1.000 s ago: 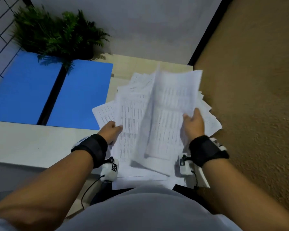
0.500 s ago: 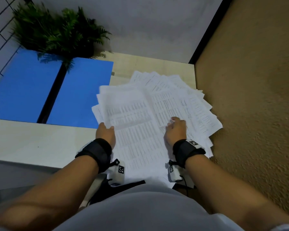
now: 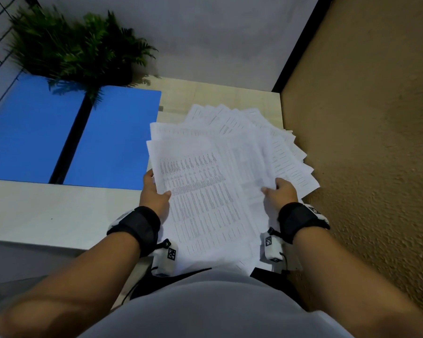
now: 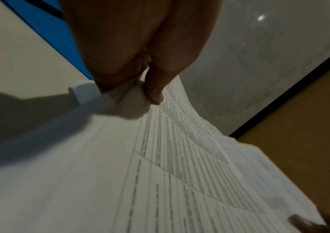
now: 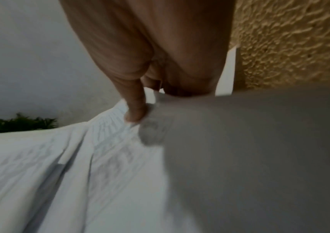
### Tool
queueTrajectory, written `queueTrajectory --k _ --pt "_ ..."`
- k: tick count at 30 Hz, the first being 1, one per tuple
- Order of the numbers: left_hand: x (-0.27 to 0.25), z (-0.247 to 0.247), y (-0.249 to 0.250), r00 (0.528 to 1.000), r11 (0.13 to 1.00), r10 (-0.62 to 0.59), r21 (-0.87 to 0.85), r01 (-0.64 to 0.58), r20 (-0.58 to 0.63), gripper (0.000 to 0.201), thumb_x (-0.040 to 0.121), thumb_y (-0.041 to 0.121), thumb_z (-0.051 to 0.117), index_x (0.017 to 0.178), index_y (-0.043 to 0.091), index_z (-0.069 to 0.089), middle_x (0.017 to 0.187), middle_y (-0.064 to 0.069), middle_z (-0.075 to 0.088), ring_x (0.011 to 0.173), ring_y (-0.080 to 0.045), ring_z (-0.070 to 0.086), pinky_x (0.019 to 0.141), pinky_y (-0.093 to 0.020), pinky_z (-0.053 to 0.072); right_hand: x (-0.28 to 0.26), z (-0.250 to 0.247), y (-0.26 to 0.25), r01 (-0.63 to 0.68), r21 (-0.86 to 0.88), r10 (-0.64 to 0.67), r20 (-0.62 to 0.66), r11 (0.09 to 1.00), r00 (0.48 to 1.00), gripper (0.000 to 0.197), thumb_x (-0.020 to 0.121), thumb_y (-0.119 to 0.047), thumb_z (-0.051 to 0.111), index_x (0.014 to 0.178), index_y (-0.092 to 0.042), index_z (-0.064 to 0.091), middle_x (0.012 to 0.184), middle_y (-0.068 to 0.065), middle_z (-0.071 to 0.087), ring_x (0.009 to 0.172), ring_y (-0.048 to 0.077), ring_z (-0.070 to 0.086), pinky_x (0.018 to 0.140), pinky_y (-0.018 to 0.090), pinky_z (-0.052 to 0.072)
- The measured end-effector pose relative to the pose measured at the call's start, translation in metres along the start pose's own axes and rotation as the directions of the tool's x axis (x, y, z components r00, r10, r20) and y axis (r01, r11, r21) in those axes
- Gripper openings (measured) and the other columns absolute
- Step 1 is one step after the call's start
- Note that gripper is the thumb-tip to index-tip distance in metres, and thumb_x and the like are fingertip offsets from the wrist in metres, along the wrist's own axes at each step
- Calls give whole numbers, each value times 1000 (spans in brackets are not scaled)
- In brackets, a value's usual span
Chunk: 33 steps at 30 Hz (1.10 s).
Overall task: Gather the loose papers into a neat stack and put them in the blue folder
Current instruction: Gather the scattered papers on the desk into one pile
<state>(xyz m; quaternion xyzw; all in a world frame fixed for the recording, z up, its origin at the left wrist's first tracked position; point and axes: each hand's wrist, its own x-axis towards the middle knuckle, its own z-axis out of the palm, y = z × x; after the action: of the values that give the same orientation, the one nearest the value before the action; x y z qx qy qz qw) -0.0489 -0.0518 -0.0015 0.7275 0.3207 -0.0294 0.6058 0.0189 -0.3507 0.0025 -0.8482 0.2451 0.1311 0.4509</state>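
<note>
Head view shows the bench (image 3: 59, 211) carrying the open blue folder (image 3: 115, 137) just left of the left hand (image 3: 154, 193). Fanned loose papers (image 3: 217, 179) lie between both hands; each pinches a side edge, right hand (image 3: 282, 193) opposite. Squaring likely needs tapping edges together before sliding left.

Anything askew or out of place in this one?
Yes: the papers are fanned out with corners pointing different ways, not squared. The left hand and right hand grip their near edges. The blue folder lies open beside them.
</note>
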Motion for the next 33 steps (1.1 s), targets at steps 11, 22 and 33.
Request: queueTrajectory --k 11,22,33 --pt "19 5 -4 990 994 -102 54 97 98 34 96 3 52 129 10 54 124 -8 61 117 -33 58 101 -43 46 -45 -81 -101 553 -3 -451 -584 833 675 8 94 -12 47 89 -8 52 79 2 56 73 13 53 69 21 44" --pt "9 22 4 962 982 -181 -18 189 204 59 89 20 68 138 20 35 129 -1 58 109 -17 58 93 -34 42 -43 54 -8 165 -303 -107 198 939 974 7 98 -19 44 102 -15 48 110 2 45 104 19 49 96 29 37" --pt "29 10 -14 969 980 -194 73 185 156 30 87 -6 51 110 14 52 108 -17 63 93 -34 61 83 -43 52 -17 20 29 -192 641 322 -91 743 943 37 88 -9 66 124 -14 58 125 10 64 109 27 63 97 36 48"
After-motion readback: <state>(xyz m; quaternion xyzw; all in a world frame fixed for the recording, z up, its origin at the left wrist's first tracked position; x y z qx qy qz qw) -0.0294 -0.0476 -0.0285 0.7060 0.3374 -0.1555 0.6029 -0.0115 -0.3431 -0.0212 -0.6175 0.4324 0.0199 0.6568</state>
